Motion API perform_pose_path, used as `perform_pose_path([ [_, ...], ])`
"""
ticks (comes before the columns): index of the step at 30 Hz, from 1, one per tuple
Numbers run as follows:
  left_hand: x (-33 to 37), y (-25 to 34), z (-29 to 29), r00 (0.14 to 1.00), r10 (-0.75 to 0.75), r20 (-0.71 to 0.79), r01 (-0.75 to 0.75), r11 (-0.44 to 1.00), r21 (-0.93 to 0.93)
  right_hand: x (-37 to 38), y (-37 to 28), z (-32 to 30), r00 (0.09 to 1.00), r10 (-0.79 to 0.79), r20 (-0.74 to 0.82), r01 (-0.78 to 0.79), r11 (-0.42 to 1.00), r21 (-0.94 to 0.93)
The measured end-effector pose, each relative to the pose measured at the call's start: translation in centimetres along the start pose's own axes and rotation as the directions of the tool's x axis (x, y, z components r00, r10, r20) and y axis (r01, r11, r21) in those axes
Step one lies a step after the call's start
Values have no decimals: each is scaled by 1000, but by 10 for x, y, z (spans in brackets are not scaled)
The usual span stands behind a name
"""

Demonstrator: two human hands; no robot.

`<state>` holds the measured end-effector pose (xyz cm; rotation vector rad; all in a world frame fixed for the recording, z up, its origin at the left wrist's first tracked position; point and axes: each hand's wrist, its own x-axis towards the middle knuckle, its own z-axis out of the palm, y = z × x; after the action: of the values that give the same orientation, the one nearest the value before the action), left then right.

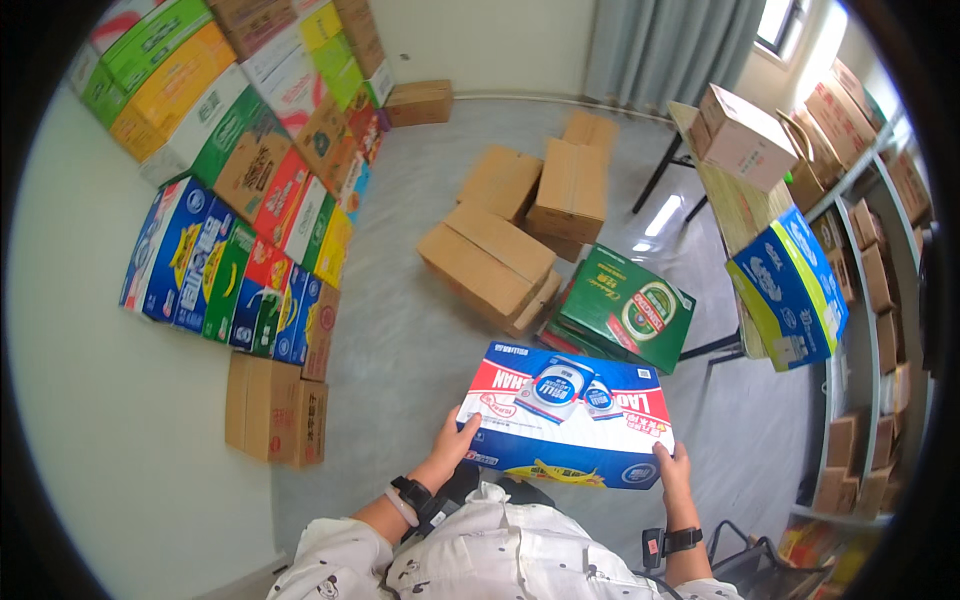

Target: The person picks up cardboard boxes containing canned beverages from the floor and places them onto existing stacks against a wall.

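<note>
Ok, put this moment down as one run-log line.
left hand: holds left end of blue-and-white carton | right hand: holds its right end | beyond carton: green box, brown boxes

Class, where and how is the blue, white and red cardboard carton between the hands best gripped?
The blue, white and red cardboard carton is probably best gripped at its two short ends, coming from left and right: it is a wide box with no handle showing, its long sides running across. The left hand and right hand hold it there.
</note>
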<state>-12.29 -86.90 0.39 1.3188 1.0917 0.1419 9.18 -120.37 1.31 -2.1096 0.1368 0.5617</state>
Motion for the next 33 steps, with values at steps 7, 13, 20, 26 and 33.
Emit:
perform_pose_path([
  [7,12,-3,-50,965,256,47,-254,966,-40,-41,-35,10,998,-53,-31,56,990,127],
  [13,15,23,-145,960,280,-19,-280,960,20,-64,-108,79,974,-225,5,224,973,52],
  [20,7,50,-273,939,343,-17,-340,922,-185,-94,-217,181,909,-403,104,402,915,36],
  [26,-10,89,-391,907,420,-43,-417,877,-240,-89,-315,283,784,-563,260,565,822,77],
  [33,-28,115,-486,696,612,-375,-678,732,-63,-143,-447,399,609,-680,409,671,716,192],
])
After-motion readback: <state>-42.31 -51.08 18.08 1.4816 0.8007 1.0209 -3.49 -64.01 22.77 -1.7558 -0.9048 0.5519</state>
